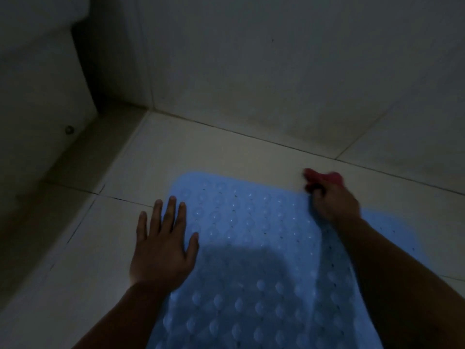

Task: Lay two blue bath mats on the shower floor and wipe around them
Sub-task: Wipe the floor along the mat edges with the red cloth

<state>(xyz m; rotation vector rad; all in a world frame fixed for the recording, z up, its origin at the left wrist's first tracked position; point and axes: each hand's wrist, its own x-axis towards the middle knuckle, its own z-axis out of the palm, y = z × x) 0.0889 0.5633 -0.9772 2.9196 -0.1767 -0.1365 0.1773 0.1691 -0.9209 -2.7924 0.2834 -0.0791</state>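
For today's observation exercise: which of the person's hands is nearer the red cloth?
Right. The right hand grips the red cloth at the blue mat's far right corner. The left hand lies flat, fingers spread, on the mat's left edge, well apart from it.

One pale blue rubber bath mat (251, 248) with raised bumps and small holes is showing for certain; a blue patch (392, 230) past the right forearm is either a second mat or more of the same one, cannot tell. One crumpled red cloth (324, 178) is showing. Two bare hands are showing: left hand (163, 250), right hand (334, 202). One small round metal stud (69, 129) is sitting on the left ledge.
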